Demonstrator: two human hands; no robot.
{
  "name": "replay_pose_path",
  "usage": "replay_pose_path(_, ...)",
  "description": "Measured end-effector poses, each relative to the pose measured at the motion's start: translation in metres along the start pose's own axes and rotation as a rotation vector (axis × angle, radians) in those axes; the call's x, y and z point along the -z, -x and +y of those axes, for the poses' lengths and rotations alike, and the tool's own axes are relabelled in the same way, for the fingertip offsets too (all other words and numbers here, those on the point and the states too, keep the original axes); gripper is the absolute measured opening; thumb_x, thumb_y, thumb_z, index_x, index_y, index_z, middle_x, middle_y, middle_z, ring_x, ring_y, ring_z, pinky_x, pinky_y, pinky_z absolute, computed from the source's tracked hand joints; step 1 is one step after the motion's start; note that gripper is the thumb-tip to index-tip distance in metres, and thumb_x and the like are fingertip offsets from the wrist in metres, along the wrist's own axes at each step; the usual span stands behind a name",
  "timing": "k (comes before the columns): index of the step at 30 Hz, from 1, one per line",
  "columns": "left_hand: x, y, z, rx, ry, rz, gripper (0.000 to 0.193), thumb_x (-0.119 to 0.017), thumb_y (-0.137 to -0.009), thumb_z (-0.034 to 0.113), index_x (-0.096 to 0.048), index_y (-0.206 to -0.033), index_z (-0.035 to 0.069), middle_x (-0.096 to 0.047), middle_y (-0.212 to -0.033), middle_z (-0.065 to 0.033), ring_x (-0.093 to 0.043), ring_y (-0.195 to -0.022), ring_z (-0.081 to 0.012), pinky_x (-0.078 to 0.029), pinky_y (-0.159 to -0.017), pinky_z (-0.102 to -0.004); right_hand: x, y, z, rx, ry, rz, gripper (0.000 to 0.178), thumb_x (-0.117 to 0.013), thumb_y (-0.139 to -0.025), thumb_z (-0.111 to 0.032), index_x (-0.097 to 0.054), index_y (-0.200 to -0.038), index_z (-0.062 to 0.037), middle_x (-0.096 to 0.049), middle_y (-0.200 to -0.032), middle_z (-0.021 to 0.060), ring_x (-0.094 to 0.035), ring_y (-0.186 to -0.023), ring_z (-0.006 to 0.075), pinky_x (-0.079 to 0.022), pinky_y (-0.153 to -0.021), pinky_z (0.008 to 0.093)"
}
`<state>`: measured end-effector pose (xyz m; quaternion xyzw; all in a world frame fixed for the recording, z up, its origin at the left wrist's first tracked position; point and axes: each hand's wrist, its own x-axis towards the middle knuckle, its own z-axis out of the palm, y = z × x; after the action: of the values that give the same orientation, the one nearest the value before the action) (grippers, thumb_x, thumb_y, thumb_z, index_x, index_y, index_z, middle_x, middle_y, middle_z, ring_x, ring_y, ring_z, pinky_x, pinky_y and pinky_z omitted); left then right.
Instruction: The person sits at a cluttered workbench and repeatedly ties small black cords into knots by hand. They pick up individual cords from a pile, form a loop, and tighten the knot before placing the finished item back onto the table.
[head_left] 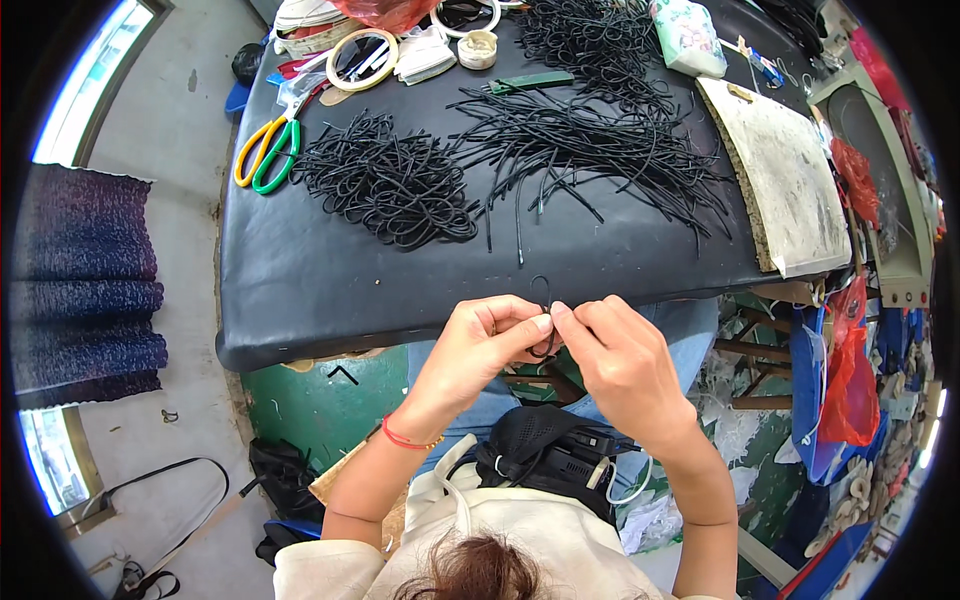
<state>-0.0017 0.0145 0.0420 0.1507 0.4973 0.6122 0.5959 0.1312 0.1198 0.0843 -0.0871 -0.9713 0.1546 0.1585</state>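
Just off the table's front edge, both my hands meet over a short black cord [541, 286] bent into loops. The fingers of my left hand [492, 342] pinch it between thumb and forefinger. Thumb and forefinger of my right hand [610, 350] close on it too, right beside the left thumb tip. One loop stands up above the fingertips and another hangs below; how the cord crosses between them is hidden. Beyond my hands lies a heap of looped black cords [390, 185] at the left. Straighter loose black cords [610, 155] spread out to its right.
Scissors [268, 155] with yellow and green handles lie at the table's left. Tape rolls [362, 60] and a small round tub [477, 50] stand farther back. A green tool [530, 82] lies behind the cords. A pale worn board [785, 180] covers the right side.
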Motion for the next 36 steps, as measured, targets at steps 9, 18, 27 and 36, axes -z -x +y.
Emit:
replay_pose_path(9, -0.007, 0.002, -0.004, -0.033, -0.012, 0.020, 0.015, -0.060, -0.085, 0.012, -0.062, -0.088, -0.003, -0.062, -0.077, -0.0060, -0.057, -0.071, -0.0096, -0.048, -0.065, -0.0227, -0.008, 0.010, 0.004, -0.050, -0.131, 0.095, 0.030, -0.060, -0.068, 0.002, -0.058, -0.097, 0.0070, -0.055, -0.078, 0.0098, -0.055, -0.070, 0.0228, -0.048, -0.060, 0.0311)
replay_pose_path(18, -0.008, 0.002, -0.005, -0.075, 0.018, 0.016, 0.017, -0.061, -0.085, 0.013, -0.063, -0.094, -0.002, -0.063, -0.078, -0.0059, -0.057, -0.072, -0.0097, -0.047, -0.069, -0.0240, -0.015, 0.016, 0.009, -0.231, -0.330, 0.250, 0.022, -0.063, -0.070, 0.006, -0.060, -0.092, 0.0016, -0.058, -0.078, 0.0113, -0.058, -0.068, 0.0241, -0.049, -0.060, 0.0322)
replay_pose_path(27, -0.006, 0.003, -0.004, -0.055, -0.058, -0.011, 0.017, -0.058, -0.086, 0.012, -0.061, -0.092, -0.004, -0.063, -0.081, -0.0052, -0.056, -0.073, -0.0087, -0.047, -0.066, -0.0231, -0.015, 0.017, 0.011, -0.153, -0.228, 0.261, 0.021, -0.063, -0.070, 0.004, -0.061, -0.090, 0.0015, -0.056, -0.079, 0.0098, -0.057, -0.070, 0.0237, -0.047, -0.061, 0.0329)
replay_pose_path(36, -0.013, 0.014, 0.001, -0.357, -0.704, -0.084, 0.010, -0.056, -0.085, 0.002, -0.062, -0.091, -0.003, -0.063, -0.088, -0.0061, -0.061, -0.082, -0.0120, -0.050, -0.076, -0.0272, 0.011, 0.000, 0.027, -0.057, -0.262, 0.157, 0.016, -0.062, -0.069, 0.000, -0.059, -0.084, -0.0030, -0.053, -0.079, 0.0076, -0.053, -0.072, 0.0242, -0.044, -0.061, 0.0331)
